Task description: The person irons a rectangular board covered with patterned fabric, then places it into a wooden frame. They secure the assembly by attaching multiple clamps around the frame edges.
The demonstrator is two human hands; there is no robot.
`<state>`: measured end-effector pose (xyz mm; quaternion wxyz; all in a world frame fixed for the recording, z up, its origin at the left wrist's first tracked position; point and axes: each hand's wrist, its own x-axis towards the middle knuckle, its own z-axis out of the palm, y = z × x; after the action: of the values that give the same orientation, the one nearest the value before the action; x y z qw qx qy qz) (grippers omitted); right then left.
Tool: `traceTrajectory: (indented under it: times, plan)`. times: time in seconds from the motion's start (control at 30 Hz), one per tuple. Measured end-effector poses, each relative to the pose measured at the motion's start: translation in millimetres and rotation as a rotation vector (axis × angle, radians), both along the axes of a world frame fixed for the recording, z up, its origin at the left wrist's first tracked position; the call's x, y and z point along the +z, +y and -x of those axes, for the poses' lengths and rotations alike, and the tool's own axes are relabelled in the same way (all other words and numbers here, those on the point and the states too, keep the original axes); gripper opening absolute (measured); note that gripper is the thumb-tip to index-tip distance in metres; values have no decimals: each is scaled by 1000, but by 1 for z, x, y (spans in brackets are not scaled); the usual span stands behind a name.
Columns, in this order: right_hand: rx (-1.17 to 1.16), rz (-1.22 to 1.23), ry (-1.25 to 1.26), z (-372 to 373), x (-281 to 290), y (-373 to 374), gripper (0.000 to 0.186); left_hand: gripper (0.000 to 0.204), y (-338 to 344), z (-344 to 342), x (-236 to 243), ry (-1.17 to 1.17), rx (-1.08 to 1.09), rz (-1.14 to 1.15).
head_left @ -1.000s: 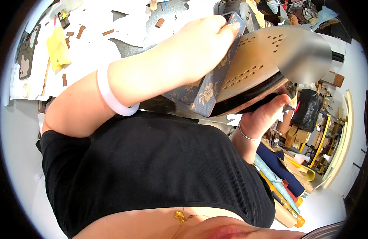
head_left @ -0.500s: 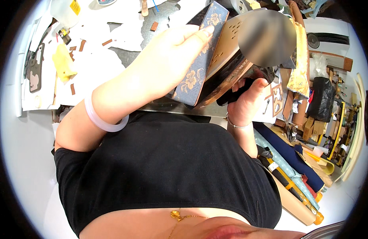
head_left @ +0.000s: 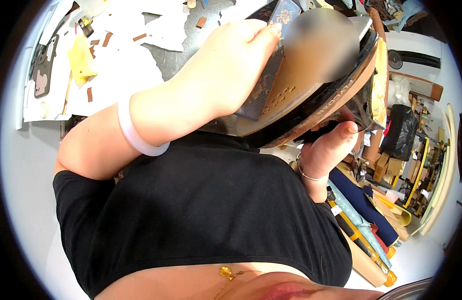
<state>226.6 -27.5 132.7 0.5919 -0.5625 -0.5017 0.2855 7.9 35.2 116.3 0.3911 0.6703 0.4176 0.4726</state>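
My left hand (head_left: 231, 70) grips a narrow flat panel covered in blue cloth with golden flowers (head_left: 268, 82). Its thumb and fingertips are at the panel's upper end. The panel lies against the shiny soleplate of a clothes iron (head_left: 286, 95), which is tilted with the holed sole facing me. Part of that sole is blurred out. Below the iron's dark body, my right hand (head_left: 328, 150) is at the handle side, thumb showing, most fingers hidden behind it.
White paper (head_left: 121, 65) with brown scraps covers the grey worktop at left. A phone (head_left: 46, 67) and a crumpled yellow piece (head_left: 81, 60) lie there. At right are fabric rolls (head_left: 363, 202), a black bag (head_left: 402, 127) and crowded shelves.
The iron has tipped and come nearer to me, showing more of its sole. The panel has slid up along it and turned darker in shadow. My right hand has moved down and right.
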Motion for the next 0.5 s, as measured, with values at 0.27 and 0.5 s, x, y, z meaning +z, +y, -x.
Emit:
traceTrajectory:
  times: [0.27,0.5]
  plan:
    - [-79,-76,-154,10,17,2,79,26,9,-1,-14,32,-17,-223]
    - [-38,-130,-150,19,33,13,79,37,9,-3,-9,-19,32,-93]
